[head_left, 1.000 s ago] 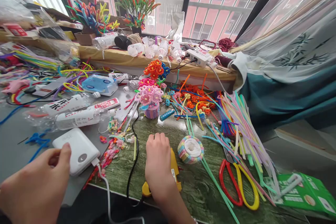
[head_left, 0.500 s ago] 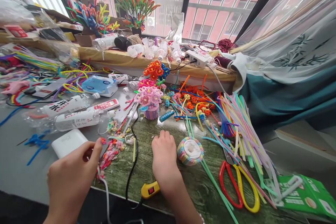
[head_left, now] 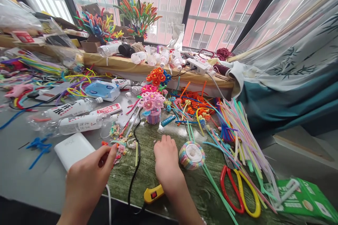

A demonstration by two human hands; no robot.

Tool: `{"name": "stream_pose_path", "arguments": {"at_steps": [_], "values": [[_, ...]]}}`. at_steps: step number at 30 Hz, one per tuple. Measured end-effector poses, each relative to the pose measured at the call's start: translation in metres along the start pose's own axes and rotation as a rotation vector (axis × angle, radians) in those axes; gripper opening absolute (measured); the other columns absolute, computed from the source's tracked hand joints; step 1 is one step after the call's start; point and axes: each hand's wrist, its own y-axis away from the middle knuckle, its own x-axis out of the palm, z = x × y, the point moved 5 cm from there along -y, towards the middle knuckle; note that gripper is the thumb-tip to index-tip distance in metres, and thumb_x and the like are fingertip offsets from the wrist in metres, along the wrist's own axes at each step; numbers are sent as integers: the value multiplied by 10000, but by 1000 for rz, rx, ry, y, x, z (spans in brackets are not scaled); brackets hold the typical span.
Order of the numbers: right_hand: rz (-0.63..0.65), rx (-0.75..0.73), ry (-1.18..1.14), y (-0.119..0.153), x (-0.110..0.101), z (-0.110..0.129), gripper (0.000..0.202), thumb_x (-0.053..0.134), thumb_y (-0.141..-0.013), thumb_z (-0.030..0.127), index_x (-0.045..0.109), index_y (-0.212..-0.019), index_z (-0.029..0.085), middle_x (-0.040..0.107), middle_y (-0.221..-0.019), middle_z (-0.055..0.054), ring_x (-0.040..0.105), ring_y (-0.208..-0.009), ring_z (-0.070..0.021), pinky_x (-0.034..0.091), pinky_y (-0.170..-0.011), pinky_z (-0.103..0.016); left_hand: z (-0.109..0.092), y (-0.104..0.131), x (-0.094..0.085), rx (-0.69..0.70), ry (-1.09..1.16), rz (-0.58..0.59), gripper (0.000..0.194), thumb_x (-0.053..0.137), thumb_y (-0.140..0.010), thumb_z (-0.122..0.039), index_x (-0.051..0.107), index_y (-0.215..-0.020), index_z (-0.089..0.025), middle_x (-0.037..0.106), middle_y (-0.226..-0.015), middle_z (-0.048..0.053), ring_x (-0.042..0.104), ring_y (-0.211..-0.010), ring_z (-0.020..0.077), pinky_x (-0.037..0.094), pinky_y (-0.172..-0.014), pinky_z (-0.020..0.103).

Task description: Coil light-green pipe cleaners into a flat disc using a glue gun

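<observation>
My left hand [head_left: 89, 172] is closed in a pinch, thumb against forefinger, beside the white power bank [head_left: 75, 151] and a strip of colourful fuzzy scraps [head_left: 121, 146]. Whatever it pinches is too small or hidden to make out. Palm down over the green wood-patterned mat, my right hand [head_left: 166, 154] has its fingers together and bent; their undersides are hidden. Just right of it stands a round pastel pot [head_left: 192, 155] wrapped in fuzzy stems, with white filling. Partly under my right forearm lies a yellow tool [head_left: 153, 194] with a red switch.
Red-and-yellow-handled scissors [head_left: 240, 190] lie at right beside bundled pipe cleaners [head_left: 243, 130]. A small pot of pink flowers [head_left: 151, 103] and a teal lighter-like item [head_left: 168, 120] stand farther back. Plastic bottles [head_left: 79, 123] lie at left. A black cable [head_left: 135, 172] crosses the mat.
My left hand has moved right and slightly down, still pinched. My right hand stays in nearly the same place. The whole view has shifted slightly.
</observation>
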Motion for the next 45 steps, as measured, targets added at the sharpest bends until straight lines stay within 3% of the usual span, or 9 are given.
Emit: {"name": "stream_pose_path", "arguments": {"at_steps": [5, 10, 14, 19, 24, 29, 34, 40, 45], "values": [[3, 4, -11, 0, -6, 4, 341, 534, -829, -98, 784, -1015, 43, 724, -1129, -242, 656, -1071, -327, 471, -878, -386, 2, 3, 1, 45, 41, 18, 397, 490, -836, -533, 706, -655, -253, 590, -476, -3, 533, -431, 159, 324, -490, 231], [-79, 2, -105, 21, -21, -2, 336, 577, -832, -62, 737, -1082, 94, 705, -1158, -170, 635, -1086, -305, 472, -906, -373, -7, 3, -3, 59, 55, 19, 421, 468, -848, -532, 700, -644, -245, 596, -483, 1, 568, -440, 183, 334, -486, 261], [-307, -38, -447, 64, -13, -18, 353, 520, -820, -88, 712, -914, 192, 698, -940, -54, 654, -943, -228, 482, -822, -310, -38, 0, 23, 339, 29, 311, 299, 491, -931, -407, 714, -850, -226, 734, -759, 34, 690, -682, 229, 431, -601, 298], [-507, -177, -766, 110, 23, -36, 331, 495, -721, -84, 660, -788, 195, 652, -803, -17, 661, -761, -189, 490, -689, -245, -83, 1, 62, 626, 43, 520, 130, 682, -880, -299, 711, -975, -215, 744, -1012, 48, 679, -1001, 264, 483, -818, 343], [-577, -156, -930, 124, 41, -63, 222, 588, -872, 35, 721, -900, 211, 676, -794, -12, 673, -684, -167, 515, -646, -209, -110, 7, 87, 755, -3, 603, 216, 761, -849, -322, 696, -976, -159, 711, -1034, 81, 655, -1019, 283, 518, -867, 415], [-612, -88, -1112, 130, 45, -75, 101, 690, -894, 153, 762, -883, 222, 740, -790, -9, 698, -693, -171, 527, -678, -205, -110, 10, 96, 748, -37, 629, 257, 672, -942, -386, 672, -1057, -157, 694, -1101, 65, 666, -1020, 237, 541, -909, 467], [-577, 18, -1169, 120, 36, -78, 166, 637, -935, 277, 778, -899, 197, 776, -853, -51, 723, -747, -207, 539, -691, -245, -105, 3, 83, 654, 61, 597, 171, 693, -891, -263, 647, -1028, -170, 731, -863, 12, 686, -834, 218, 495, -835, 417], [-523, -32, -1240, 93, 6, -75, 315, 690, -890, 431, 782, -1018, 157, 740, -824, -64, 665, -688, -207, 498, -612, -283, -126, 6, 27, 677, 230, 590, 433, 769, -822, -263, 579, -1212, -251, 745, -822, -60, 661, -794, 187, 432, -810, 340], [-415, -12, -1646, 89, 5, -73, 307, 806, -791, 470, 755, -836, 170, 724, -686, -31, 659, -596, -159, 498, -547, -232, -142, 14, -5, 715, 384, 455, 487, 798, -781, -190, 593, -1218, -259, 739, -852, -39, 662, -805, 201, 434, -747, 323]]}}
